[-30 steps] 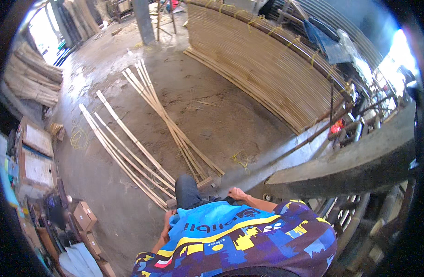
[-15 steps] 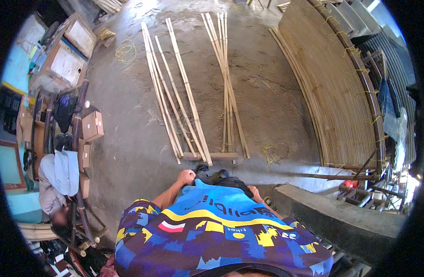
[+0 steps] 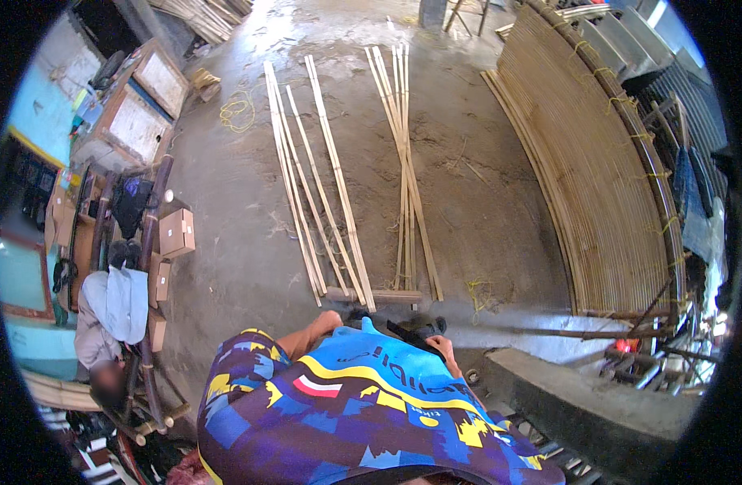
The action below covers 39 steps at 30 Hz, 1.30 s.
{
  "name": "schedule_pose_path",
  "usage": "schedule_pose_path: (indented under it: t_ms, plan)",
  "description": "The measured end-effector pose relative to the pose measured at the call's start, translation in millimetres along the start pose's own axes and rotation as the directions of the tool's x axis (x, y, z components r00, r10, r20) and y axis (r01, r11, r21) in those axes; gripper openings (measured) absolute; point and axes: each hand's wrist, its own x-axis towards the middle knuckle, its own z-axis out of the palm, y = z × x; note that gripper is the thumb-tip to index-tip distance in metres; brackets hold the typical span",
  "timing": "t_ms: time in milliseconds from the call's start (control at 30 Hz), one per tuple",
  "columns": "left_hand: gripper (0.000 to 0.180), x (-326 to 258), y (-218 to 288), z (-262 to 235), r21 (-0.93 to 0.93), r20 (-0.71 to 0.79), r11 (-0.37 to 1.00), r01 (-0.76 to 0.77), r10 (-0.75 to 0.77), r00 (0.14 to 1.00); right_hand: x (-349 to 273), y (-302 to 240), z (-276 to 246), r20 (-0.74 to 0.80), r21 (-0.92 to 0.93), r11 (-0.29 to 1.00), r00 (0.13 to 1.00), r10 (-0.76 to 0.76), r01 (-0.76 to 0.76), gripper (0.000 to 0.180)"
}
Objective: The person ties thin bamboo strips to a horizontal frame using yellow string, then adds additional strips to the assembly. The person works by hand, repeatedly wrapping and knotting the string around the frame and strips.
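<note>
My left hand (image 3: 330, 318) is beside the blue front of my shirt, curled closed; whatever it may hold is hidden. My right hand (image 3: 441, 346) is on the other side of the shirt, its fingers closed at the end of a dark strip (image 3: 411, 335) that I cannot make out. Just beyond my hands lies a short bamboo pole (image 3: 387, 297), set crosswise on the floor. Long pale bamboo strips rest with their near ends at it: a spread left group (image 3: 336, 170) and a crossing right group (image 3: 406, 162). Neither hand touches them.
A large bamboo slat panel (image 3: 589, 170) leans along the right side. Nearer stands a low concrete wall (image 3: 565, 388). On the left are cardboard boxes (image 3: 177, 233), a bamboo bench frame (image 3: 154, 283) and a seated person (image 3: 116, 315). Yellow cord (image 3: 238, 111) lies coiled on the floor.
The floor and strips have shifted down and slightly right in view. My right hand has come out from beside the shirt and shows more, with the dark strip near it.
</note>
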Motion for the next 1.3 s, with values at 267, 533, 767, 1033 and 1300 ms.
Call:
schedule_pose_path:
  t_ms: [267, 533, 767, 1033, 1300]
  plan:
    - [0.025, 60.7, 141.2, -46.3, -0.270, -0.169, 0.961, 0.062, -0.110, 0.979, 41.0, 30.1, -71.8, 0.071, -0.116, 0.990, 0.995, -0.074, 0.082, 0.030]
    - [0.023, 151.7, 93.2, 48.3, -0.612, -0.288, 0.747, 0.261, -0.517, 0.806, 118.7, 66.3, -87.9, 0.063, -0.361, 0.893, 0.963, -0.263, 0.268, 0.019]
    - [0.017, 260.5, -32.9, 201.0, -0.568, -0.342, 0.662, 0.489, -0.730, 0.591, 201.8, 131.8, -56.0, -0.006, -0.646, 0.620, 0.809, -0.587, 0.446, 0.007]
    - [0.041, 337.3, -72.6, 219.5, -0.508, -0.628, 0.666, 0.546, -0.721, 0.294, 266.4, 128.0, -11.9, 0.010, -0.689, 0.506, 0.704, -0.710, 0.519, 0.007]
    - [0.046, 349.1, -78.9, 197.8, -0.326, -0.485, 0.609, 0.723, -0.764, 0.426, 318.5, 132.0, 18.7, 0.196, -0.615, 0.452, 0.681, -0.706, 0.646, 0.012]
